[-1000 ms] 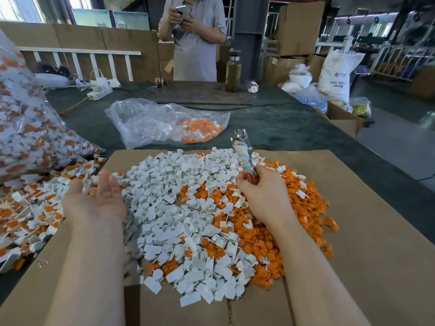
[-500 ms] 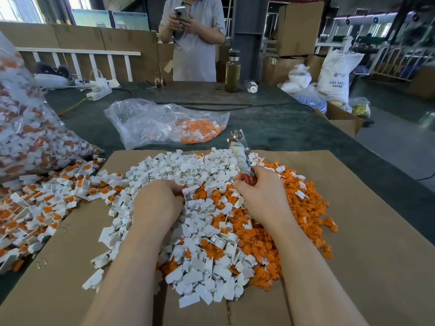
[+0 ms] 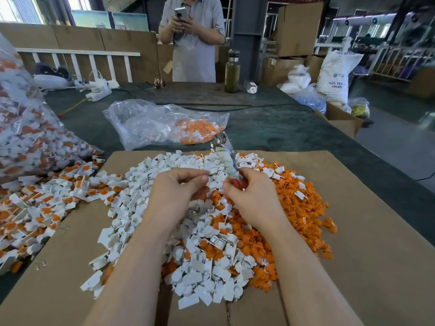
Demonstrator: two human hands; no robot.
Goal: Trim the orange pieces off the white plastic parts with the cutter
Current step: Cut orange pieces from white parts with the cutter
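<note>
A heap of white plastic parts (image 3: 146,184) lies on a cardboard sheet (image 3: 367,243), with cut-off orange pieces (image 3: 296,208) piled along its right side. My right hand (image 3: 251,198) grips the cutter (image 3: 227,161) by its red handles; the tape-wrapped body and metal jaws point up and away. My left hand (image 3: 176,194) hovers over the heap just left of the cutter, its fingers curled and its thumb and forefinger pinching a small white part that is mostly hidden. Untrimmed white-and-orange parts (image 3: 44,205) spread out at the left.
A big clear bag of untrimmed parts (image 3: 26,137) leans at the left edge. A flatter clear bag (image 3: 164,123) with orange pieces lies behind the cardboard. Across the dark table stand a person (image 3: 193,43) holding a phone, a bottle (image 3: 232,71) and a power strip (image 3: 98,90). Boxes (image 3: 341,118) sit at the right.
My left hand came in from the left, swept across the white heap, and now is raised beside the cutter with its fingers pinched. The right hand with the cutter barely moved.
</note>
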